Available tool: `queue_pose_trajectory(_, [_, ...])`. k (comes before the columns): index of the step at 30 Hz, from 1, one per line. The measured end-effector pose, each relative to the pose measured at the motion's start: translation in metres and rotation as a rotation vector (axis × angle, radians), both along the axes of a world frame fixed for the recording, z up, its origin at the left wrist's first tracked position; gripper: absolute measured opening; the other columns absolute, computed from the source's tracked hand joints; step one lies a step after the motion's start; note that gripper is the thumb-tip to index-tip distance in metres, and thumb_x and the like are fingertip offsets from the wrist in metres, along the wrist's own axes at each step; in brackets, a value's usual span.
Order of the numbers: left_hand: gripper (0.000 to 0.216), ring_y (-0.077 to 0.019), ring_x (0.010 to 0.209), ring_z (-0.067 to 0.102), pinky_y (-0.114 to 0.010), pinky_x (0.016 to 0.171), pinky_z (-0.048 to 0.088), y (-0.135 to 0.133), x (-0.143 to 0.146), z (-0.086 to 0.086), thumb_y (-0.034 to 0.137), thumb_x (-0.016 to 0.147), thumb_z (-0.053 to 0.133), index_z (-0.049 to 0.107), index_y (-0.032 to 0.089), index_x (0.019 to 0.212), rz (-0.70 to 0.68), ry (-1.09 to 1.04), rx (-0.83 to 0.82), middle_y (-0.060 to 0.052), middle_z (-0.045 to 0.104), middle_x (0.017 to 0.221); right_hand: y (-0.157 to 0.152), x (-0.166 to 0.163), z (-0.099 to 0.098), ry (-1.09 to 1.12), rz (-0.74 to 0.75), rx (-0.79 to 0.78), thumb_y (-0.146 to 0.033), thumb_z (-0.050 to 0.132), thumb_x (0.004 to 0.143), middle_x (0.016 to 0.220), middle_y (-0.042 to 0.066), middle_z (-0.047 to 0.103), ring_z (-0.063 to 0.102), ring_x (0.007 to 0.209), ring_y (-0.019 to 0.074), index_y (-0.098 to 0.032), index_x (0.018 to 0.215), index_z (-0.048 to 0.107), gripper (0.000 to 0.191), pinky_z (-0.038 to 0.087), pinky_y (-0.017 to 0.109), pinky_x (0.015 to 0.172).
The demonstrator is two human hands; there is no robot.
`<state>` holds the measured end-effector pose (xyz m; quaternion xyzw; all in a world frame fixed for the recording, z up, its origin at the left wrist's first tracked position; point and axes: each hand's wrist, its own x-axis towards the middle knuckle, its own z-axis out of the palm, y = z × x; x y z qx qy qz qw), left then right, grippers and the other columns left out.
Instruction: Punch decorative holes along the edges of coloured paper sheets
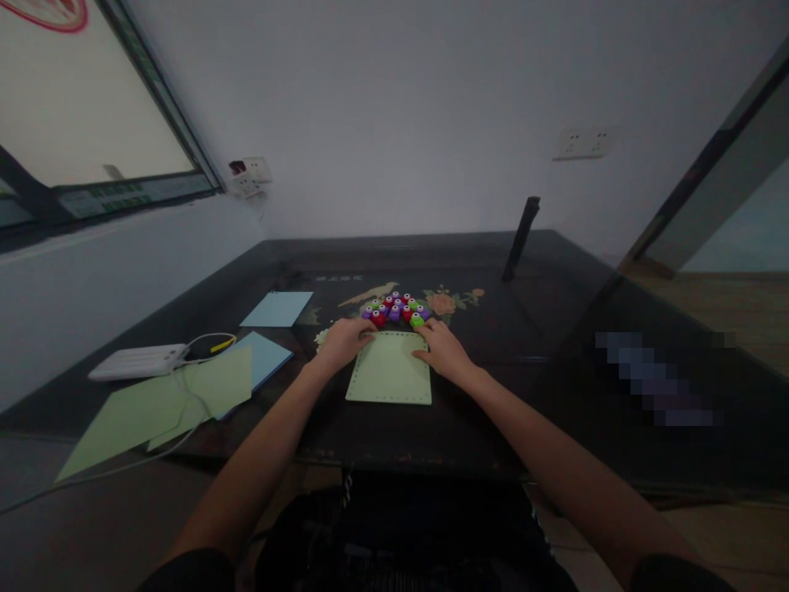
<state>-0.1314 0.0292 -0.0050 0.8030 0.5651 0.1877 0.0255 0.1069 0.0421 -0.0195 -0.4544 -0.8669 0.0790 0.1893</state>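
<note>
A light green sheet of paper (pixel 394 370), with small marks like punched holes along its edges, lies on the dark table before me. My left hand (pixel 345 341) is closed at its upper left corner, thumb and fingertips together on the edge. At the upper right corner is my right hand (pixel 445 349), its thumb over the sheet and its fingers at the edge, close against a green craft punch (pixel 417 319). Just beyond the paper several small craft punches in red, purple and green stand grouped, among them a purple punch (pixel 395 312).
Left on the table (pixel 481 419) are a blue sheet (pixel 279 309), another blue sheet (pixel 265 358), green sheets (pixel 154 403) and a white power strip (pixel 139 362) with a cable. A dark upright bar (pixel 521 238) stands at the back right. A blurred-out object (pixel 657 378) lies far right.
</note>
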Motion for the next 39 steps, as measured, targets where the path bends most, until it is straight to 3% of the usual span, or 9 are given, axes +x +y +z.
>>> queue_pose_trajectory(10, [0.014, -0.0201, 0.073, 0.062, -0.027, 0.065, 0.041, 0.0, -0.002, -0.003, 0.028, 0.08, 0.056, 0.063, 0.023, 0.09, 0.049, 0.042, 0.036, -0.003, 0.068, 0.078, -0.002, 0.001, 0.0, 0.031, -0.02, 0.022, -0.026, 0.07, 0.072, 0.108, 0.011, 0.055, 0.049, 0.105, 0.0261, -0.017, 0.108, 0.058, 0.039, 0.043, 0.038, 0.086])
queue_pose_trajectory(15, [0.011, -0.0193, 0.084, 0.06, -0.029, 0.075, 0.043, 0.001, -0.003, -0.002, 0.025, 0.079, 0.055, 0.061, 0.019, 0.085, -0.056, -0.102, 0.077, -0.004, 0.066, 0.089, -0.002, 0.0, 0.0, 0.099, -0.018, 0.047, -0.021, 0.071, 0.068, 0.103, 0.01, 0.056, 0.05, 0.099, 0.0261, -0.016, 0.098, 0.055, 0.034, 0.044, 0.039, 0.082])
queue_pose_trajectory(17, [0.011, -0.0179, 0.08, 0.06, -0.028, 0.073, 0.043, 0.001, -0.004, -0.001, 0.026, 0.078, 0.055, 0.061, 0.018, 0.083, -0.058, -0.183, 0.054, -0.004, 0.066, 0.085, 0.0, 0.0, -0.001, 0.185, -0.006, 0.029, -0.018, 0.07, 0.067, 0.1, 0.009, 0.057, 0.051, 0.097, 0.0248, -0.016, 0.094, 0.054, 0.031, 0.044, 0.038, 0.082])
queue_pose_trajectory(20, [0.013, -0.0149, 0.067, 0.058, -0.026, 0.065, 0.043, 0.001, -0.004, 0.002, 0.029, 0.076, 0.057, 0.06, 0.017, 0.08, -0.004, -0.315, -0.013, -0.002, 0.064, 0.075, 0.005, 0.003, -0.002, 0.425, -0.004, -0.104, -0.017, 0.068, 0.066, 0.091, 0.005, 0.06, 0.056, 0.085, 0.0199, -0.018, 0.092, 0.052, 0.03, 0.045, 0.034, 0.076])
queue_pose_trajectory(24, [0.019, -0.0129, 0.063, 0.055, -0.025, 0.06, 0.043, 0.004, -0.007, 0.005, 0.033, 0.07, 0.063, 0.059, 0.016, 0.077, 0.037, -0.551, -0.077, -0.002, 0.063, 0.073, 0.011, 0.007, -0.004, 0.761, 0.005, -0.439, -0.02, 0.066, 0.067, 0.076, 0.001, 0.063, 0.059, 0.066, 0.0154, -0.017, 0.098, 0.05, 0.036, 0.047, 0.03, 0.063])
queue_pose_trajectory(29, [0.029, -0.0103, 0.057, 0.052, -0.021, 0.054, 0.039, 0.004, -0.009, 0.008, 0.038, 0.066, 0.069, 0.058, 0.015, 0.079, 0.129, -0.848, -0.131, 0.001, 0.058, 0.064, 0.011, 0.013, -0.003, 0.853, 0.07, -0.745, -0.027, 0.065, 0.07, 0.076, 0.007, 0.069, 0.062, 0.065, 0.0176, -0.014, 0.088, 0.062, 0.022, 0.05, 0.032, 0.061])
queue_pose_trajectory(32, [0.033, -0.0088, 0.056, 0.052, -0.019, 0.053, 0.039, 0.002, -0.004, 0.009, 0.04, 0.067, 0.069, 0.056, 0.016, 0.085, 0.151, -1.055, -0.145, 0.002, 0.058, 0.065, 0.011, 0.015, 0.0, 0.859, 0.067, -0.713, -0.031, 0.066, 0.07, 0.078, 0.008, 0.07, 0.063, 0.066, 0.0178, -0.014, 0.079, 0.067, 0.019, 0.05, 0.032, 0.062])
queue_pose_trajectory(35, [0.04, -0.0112, 0.066, 0.058, -0.021, 0.056, 0.043, -0.001, 0.004, 0.008, 0.045, 0.07, 0.065, 0.055, 0.018, 0.099, 0.113, -1.193, -0.213, -0.001, 0.064, 0.082, 0.012, 0.017, 0.004, 0.923, 0.053, -0.628, -0.034, 0.067, 0.07, 0.081, 0.008, 0.071, 0.063, 0.067, 0.0179, -0.014, 0.082, 0.069, 0.024, 0.052, 0.033, 0.064])
queue_pose_trajectory(39, [0.043, -0.015, 0.07, 0.06, -0.024, 0.056, 0.046, -0.005, 0.015, -0.001, 0.05, 0.077, 0.057, 0.057, 0.017, 0.105, 0.015, -1.062, -0.344, -0.007, 0.066, 0.092, 0.014, 0.021, 0.008, 0.988, 0.03, -0.57, -0.036, 0.068, 0.069, 0.084, 0.008, 0.072, 0.064, 0.07, 0.0185, -0.014, 0.084, 0.069, 0.027, 0.052, 0.036, 0.069])
